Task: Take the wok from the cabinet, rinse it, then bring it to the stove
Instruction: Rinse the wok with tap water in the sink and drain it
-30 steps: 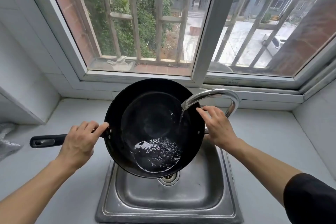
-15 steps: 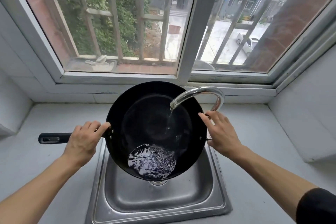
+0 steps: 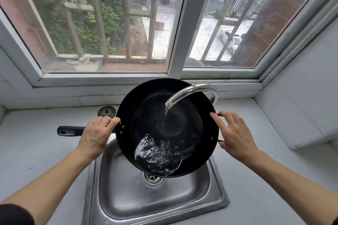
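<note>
A black wok (image 3: 192, 133) is held tilted toward me over the steel sink (image 3: 155, 202). The curved chrome faucet (image 3: 197, 89) arches over its far right rim, and a thin stream runs into the pan. Water (image 3: 159, 153) pools in the wok's low near side, above the drain (image 3: 152, 177). My left hand (image 3: 97, 133) grips the long black handle (image 3: 69, 130) right where it meets the rim. At the right rim, my right hand (image 3: 236, 133) holds the small loop handle, with its fingers resting along the edge.
Grey countertop (image 3: 36, 151) runs on both sides of the sink. A round metal cap (image 3: 107, 111) sits in the counter behind my left hand. The window sill (image 3: 109, 93) lies just behind the wok. A white boxed wall section (image 3: 301, 115) juts out at right.
The pooled water has slid from the wok's near middle toward its near left side as the pan tips. Both hands keep the same hold. The stream still runs.
</note>
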